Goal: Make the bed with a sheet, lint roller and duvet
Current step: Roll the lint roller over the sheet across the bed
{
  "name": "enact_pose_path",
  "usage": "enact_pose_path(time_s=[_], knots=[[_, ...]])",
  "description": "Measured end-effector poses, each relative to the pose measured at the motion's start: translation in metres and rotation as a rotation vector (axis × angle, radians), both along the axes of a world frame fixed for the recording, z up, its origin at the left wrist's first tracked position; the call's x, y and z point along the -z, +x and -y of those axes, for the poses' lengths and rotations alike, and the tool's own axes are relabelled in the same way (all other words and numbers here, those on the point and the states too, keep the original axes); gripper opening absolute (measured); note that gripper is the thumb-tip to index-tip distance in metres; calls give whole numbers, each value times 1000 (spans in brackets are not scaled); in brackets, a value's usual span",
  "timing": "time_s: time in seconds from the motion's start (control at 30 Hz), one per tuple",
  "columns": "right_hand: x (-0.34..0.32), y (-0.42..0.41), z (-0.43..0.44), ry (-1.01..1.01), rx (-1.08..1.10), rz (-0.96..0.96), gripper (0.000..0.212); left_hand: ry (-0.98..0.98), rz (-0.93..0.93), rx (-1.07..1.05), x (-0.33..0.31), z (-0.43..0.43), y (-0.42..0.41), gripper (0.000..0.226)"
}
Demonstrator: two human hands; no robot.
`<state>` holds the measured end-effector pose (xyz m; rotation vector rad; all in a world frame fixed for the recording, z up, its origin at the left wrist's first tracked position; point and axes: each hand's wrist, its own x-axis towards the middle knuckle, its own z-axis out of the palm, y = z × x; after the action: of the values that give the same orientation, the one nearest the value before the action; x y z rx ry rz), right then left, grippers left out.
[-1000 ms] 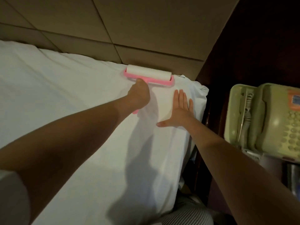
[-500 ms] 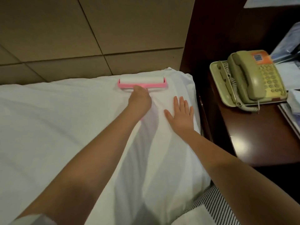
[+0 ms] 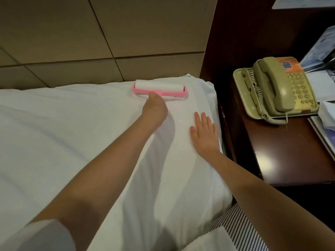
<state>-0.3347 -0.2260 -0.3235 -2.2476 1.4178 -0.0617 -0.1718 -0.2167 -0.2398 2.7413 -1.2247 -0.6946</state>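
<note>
Hands apart on the white fabric sheet [image 3: 72, 134]: your left hand [image 3: 154, 111] grips the pink plastic lint roller [image 3: 163, 88], your right hand [image 3: 204, 136] lies flat beside it.

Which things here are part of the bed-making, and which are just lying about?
Part of the job:
- white cotton bed sheet
- pink plastic lint roller, gripped by the left hand
- right hand, flat on the sheet

Just lying about:
- beige corded telephone
- dark wooden nightstand
- stacked papers
</note>
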Motion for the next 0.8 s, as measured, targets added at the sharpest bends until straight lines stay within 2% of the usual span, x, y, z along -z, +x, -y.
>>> enact_pose_path(time_s=[0.03, 0.07, 0.13, 0.2, 0.3, 0.4, 0.47, 0.57, 0.63, 0.7, 0.8], knots=[[0, -1, -1, -2, -3, -5, 53, -90, -131, -103, -4, -19, -9, 43], [0, -1, -1, -7, -2, -7, 53, -206, -167, -229, 5, -33, -11, 40], [1, 0, -2, -28, 3, -6, 53, -80, -85, -126, 9, -78, -24, 39], [1, 0, -3, -41, 4, -9, 53, 50, -99, -74, 16, -103, -32, 36], [1, 0, -4, -27, 5, 2, 53, -56, -58, -66, 14, -75, -16, 40], [1, -1, -3, -3, 3, 8, 53, -197, -162, -70, 2, -21, 0, 38], [0, -2, -2, 9, -2, 15, 53, -202, -202, -84, -6, 3, 5, 38], [-3, -2, -1, 35, 9, 20, 52, -231, -155, -27, -14, -9, 4, 55], [-4, 1, 4, 20, 80, 20, 52, -296, -47, 46, -20, -38, -2, 62], [-3, 1, 11, 20, 197, 48, 50, -216, 28, 124, -24, -68, -14, 58], [1, 0, 19, 129, 295, 180, 48, -61, 87, 169, -16, -78, -29, 55]])
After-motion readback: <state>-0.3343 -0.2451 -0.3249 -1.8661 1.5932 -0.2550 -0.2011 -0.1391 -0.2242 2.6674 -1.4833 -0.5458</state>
